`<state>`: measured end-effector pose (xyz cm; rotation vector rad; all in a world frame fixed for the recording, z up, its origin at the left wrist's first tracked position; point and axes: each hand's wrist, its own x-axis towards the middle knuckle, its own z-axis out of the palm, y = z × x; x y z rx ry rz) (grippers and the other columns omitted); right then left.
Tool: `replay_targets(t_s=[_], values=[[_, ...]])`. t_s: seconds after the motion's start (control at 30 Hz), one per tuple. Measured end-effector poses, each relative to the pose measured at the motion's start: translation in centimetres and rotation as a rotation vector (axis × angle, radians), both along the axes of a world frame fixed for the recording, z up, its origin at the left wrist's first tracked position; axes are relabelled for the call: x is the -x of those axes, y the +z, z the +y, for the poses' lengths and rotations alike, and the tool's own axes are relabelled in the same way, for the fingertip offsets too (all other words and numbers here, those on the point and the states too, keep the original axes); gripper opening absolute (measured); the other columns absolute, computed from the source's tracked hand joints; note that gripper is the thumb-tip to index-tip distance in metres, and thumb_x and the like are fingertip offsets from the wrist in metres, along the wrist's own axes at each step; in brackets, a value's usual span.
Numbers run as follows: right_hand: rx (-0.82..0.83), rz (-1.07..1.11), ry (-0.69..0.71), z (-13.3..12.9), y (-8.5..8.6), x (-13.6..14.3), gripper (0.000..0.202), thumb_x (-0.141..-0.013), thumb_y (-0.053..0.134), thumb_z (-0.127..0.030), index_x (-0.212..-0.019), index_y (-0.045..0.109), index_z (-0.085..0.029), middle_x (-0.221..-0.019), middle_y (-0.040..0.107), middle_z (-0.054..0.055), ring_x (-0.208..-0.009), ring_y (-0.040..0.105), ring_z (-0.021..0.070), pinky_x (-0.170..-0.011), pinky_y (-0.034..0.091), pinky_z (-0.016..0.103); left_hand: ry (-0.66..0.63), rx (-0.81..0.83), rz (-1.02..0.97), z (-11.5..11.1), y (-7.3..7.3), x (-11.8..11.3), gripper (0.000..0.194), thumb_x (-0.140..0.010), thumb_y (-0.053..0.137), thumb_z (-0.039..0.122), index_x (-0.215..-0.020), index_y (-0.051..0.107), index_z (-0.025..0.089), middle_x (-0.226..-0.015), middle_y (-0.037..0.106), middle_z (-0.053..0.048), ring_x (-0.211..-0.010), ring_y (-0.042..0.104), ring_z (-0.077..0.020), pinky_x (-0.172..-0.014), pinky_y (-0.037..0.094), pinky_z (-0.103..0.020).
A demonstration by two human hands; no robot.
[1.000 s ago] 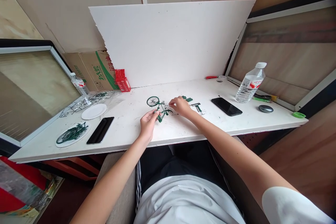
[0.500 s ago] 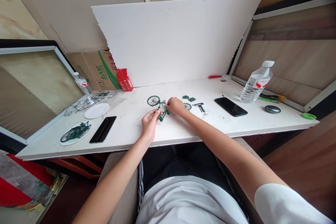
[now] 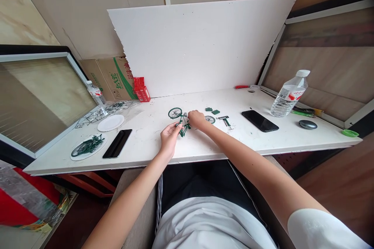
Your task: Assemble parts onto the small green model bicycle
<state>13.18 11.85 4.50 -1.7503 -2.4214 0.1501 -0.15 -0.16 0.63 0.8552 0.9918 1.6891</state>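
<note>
A small green model bicycle (image 3: pixel 175 113) with one spoked wheel at its far end is tilted above the white table. My left hand (image 3: pixel 170 135) pinches its frame from the left and near side. Against the bicycle's right side is my right hand (image 3: pixel 197 119), its fingers curled; what they grip, if anything, is hidden. Just right of that hand lies a loose spoked wheel (image 3: pixel 209 119). Two small green pieces, one of them a flat block (image 3: pixel 215 112), sit behind it. Farther right is a green forked part (image 3: pixel 226 121).
On the left are a plate of green parts (image 3: pixel 75 158), a white plate (image 3: pixel 110 123), a phone (image 3: pixel 117 144) and a small bottle (image 3: pixel 96 93). A black phone (image 3: pixel 259 120), a water bottle (image 3: pixel 289 95) and a dark oval object (image 3: pixel 307 124) stand or lie right.
The whole view has shifted slightly, moving the scene a little to the right. Both hands stay at the bicycle; my right hand's fingers sit slightly differently against it.
</note>
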Motion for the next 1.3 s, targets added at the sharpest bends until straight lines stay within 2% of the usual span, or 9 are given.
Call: replay_targets(t_s=[0.17, 0.3, 0.37, 0.47, 0.6, 0.7, 0.8, 1.03, 1.3], values=[[-0.057, 0.07, -0.006, -0.8, -0.1, -1.6, 0.023, -0.105, 0.05, -0.014, -0.108, 0.073, -0.011, -0.121, 0.074, 0.023, -0.123, 0.064, 0.0327, -0.085, 0.05, 0.033, -0.009, 0.003, 0.014, 0.0, -0.2, 0.0, 0.054, -0.07, 0.099, 0.04, -0.112, 0.077, 0.014, -0.11, 0.082, -0.015, -0.105, 0.076, -0.0247, -0.104, 0.053, -0.042], [-0.098, 0.213, -0.014, -2.2, -0.7, -3.8, 0.022, -0.108, 0.048, -0.025, -0.112, 0.068, -0.016, -0.118, 0.073, 0.015, -0.1, 0.066, 0.0243, -0.074, 0.045, 0.03, -0.023, -0.005, 0.032, 0.0, -0.3, 0.0, 0.055, -0.069, 0.099, 0.039, -0.113, 0.077, 0.013, -0.11, 0.082, -0.015, -0.104, 0.076, -0.0253, -0.101, 0.053, -0.042], [-0.079, 0.539, 0.069, -3.3, -1.2, -4.6, 0.021, -0.107, 0.052, -0.034, -0.103, 0.066, -0.019, -0.098, 0.07, 0.008, -0.08, 0.06, 0.0187, -0.068, 0.041, 0.029, -0.025, -0.005, 0.047, 0.0, -0.2, 0.0, 0.056, -0.069, 0.099, 0.039, -0.114, 0.077, 0.013, -0.109, 0.082, -0.015, -0.103, 0.076, -0.0256, -0.098, 0.054, -0.042], [0.053, 0.997, 0.289, -5.3, -1.9, -4.9, 0.039, -0.106, 0.054, -0.056, -0.095, 0.063, -0.02, -0.075, 0.055, -0.002, -0.066, 0.046, 0.0143, -0.064, 0.037, 0.028, -0.022, -0.005, 0.061, -0.2, -0.1, -0.1, 0.055, -0.07, 0.098, 0.038, -0.114, 0.078, 0.013, -0.108, 0.082, -0.015, -0.101, 0.076, -0.0256, -0.097, 0.055, -0.042], [0.295, 1.238, 0.388, -7.3, -2.2, -4.0, 0.051, -0.097, 0.063, -0.071, -0.094, 0.064, -0.02, -0.069, 0.044, -0.005, -0.06, 0.034, 0.0115, -0.057, 0.032, 0.028, -0.026, -0.008, 0.064, -0.2, -0.1, -0.1, 0.054, -0.068, 0.099, 0.036, -0.112, 0.079, 0.013, -0.11, 0.082, -0.015, -0.103, 0.077, -0.0258, -0.1, 0.055, -0.043], [0.42, 1.308, 0.371, -7.8, -2.0, -3.5, 0.056, -0.09, 0.069, -0.077, -0.09, 0.062, -0.021, -0.068, 0.042, -0.006, -0.057, 0.029, 0.0105, -0.053, 0.027, 0.027, -0.03, -0.02, 0.071, -0.2, -0.2, -0.1, 0.053, -0.069, 0.099, 0.035, -0.114, 0.08, 0.013, -0.114, 0.082, -0.015, -0.107, 0.076, -0.026, -0.104, 0.054, -0.043], [0.468, 1.313, 0.377, -7.8, -1.9, -3.5, 0.06, -0.085, 0.072, -0.08, -0.088, 0.062, -0.022, -0.068, 0.041, -0.005, -0.058, 0.029, 0.0105, -0.052, 0.026, 0.027, -0.039, -0.026, 0.081, -0.2, -0.3, 0.0, 0.053, -0.069, 0.099, 0.035, -0.114, 0.081, 0.014, -0.117, 0.082, -0.015, -0.112, 0.076, -0.0281, -0.107, 0.054, -0.046], [0.499, 1.325, 0.373, -7.4, -2.7, -3.7, 0.055, -0.089, 0.074, -0.074, -0.095, 0.068, -0.02, -0.072, 0.044, -0.005, -0.06, 0.03, 0.0096, -0.054, 0.028, 0.026, -0.062, -0.029, 0.103, -0.2, -0.1, -0.1, 0.055, -0.068, 0.099, 0.036, -0.115, 0.081, 0.013, -0.123, 0.081, -0.017, -0.12, 0.074, -0.0307, -0.115, 0.051, -0.049], [0.465, 1.305, 0.418, -7.4, -2.8, -3.5, 0.054, -0.09, 0.072, -0.073, -0.095, 0.063, -0.02, -0.075, 0.048, -0.005, -0.06, 0.034, 0.0091, -0.056, 0.032, 0.026, -0.093, -0.053, 0.099, 0.0, -0.8, 0.2, 0.057, -0.07, 0.099, 0.036, -0.119, 0.082, 0.016, -0.129, 0.08, -0.016, -0.128, 0.072, -0.0323, -0.119, 0.049, -0.051]])
